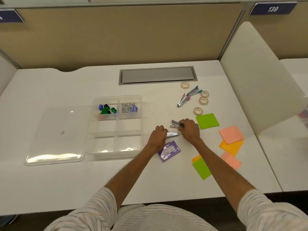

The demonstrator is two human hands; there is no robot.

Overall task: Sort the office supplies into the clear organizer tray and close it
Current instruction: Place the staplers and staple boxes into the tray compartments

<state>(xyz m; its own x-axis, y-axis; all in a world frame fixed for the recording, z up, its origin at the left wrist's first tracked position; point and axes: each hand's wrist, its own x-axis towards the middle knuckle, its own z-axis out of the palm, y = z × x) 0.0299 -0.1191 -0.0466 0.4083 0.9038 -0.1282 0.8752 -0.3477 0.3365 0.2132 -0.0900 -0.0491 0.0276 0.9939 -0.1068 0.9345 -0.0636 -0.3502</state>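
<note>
Clear lid [55,135] lying left of the open organizer tray [115,153]; right of it, left hand [158,135] closed on a silver stapler [173,134], right hand [189,129] gripping a second stapler [176,124], with sticky notes [207,121] farther right.

Only one view, worn on the head, looking forward and steeply down over the table [66,180] from the near edge. Wide-angle, with straight edges bowed toward the corners. Close enough that both forearms run up from the bottom corners to the hands, left [157,136] and right [189,130], just right of centre. Torso and striped sleeves [100,205] along the bottom edge, directly beneath the lens. Tray [116,155] left of centre, lid [55,134] further left. Partition [116,35] across the top, facing the camera, farthest off. No second view, so no shared ground.
</note>
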